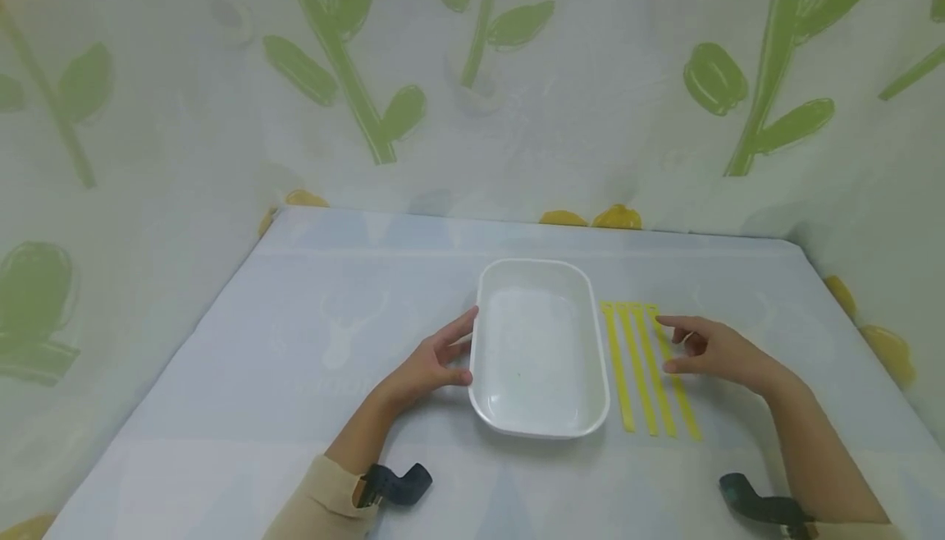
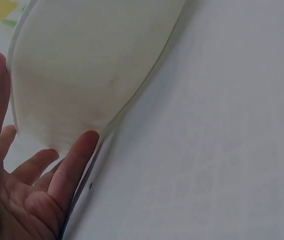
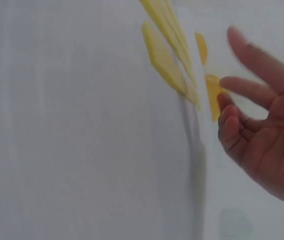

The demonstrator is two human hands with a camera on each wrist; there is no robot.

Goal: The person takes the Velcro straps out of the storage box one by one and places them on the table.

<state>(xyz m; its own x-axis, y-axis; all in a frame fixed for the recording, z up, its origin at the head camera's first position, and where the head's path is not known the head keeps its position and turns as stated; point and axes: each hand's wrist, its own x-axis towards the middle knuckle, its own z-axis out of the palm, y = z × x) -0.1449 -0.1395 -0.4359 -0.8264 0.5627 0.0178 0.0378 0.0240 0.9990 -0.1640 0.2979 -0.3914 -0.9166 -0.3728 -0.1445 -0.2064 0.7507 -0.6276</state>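
Note:
A white rectangular basin (image 1: 539, 351) with rounded corners stands on the table, nothing inside it. Against its left side rests my left hand (image 1: 431, 363), thumb and fingertips touching the wall below the rim. In the left wrist view the fingers of this left hand (image 2: 31, 195) are spread along the basin's outer wall (image 2: 91, 65). Right of the basin lie several long, flat yellow strips (image 1: 618, 368), side by side, each with a small wider head at the far end. My right hand (image 1: 727, 351) hovers over the rightmost strip, fingers loosely bent, holding nothing.
A pale patterned cloth covers the table (image 1: 295, 376). Behind and beside it hangs a light backdrop (image 1: 576, 138) printed with green stems and yellow flowers. Dark curved mounts (image 1: 402, 487) sit on both wrists.

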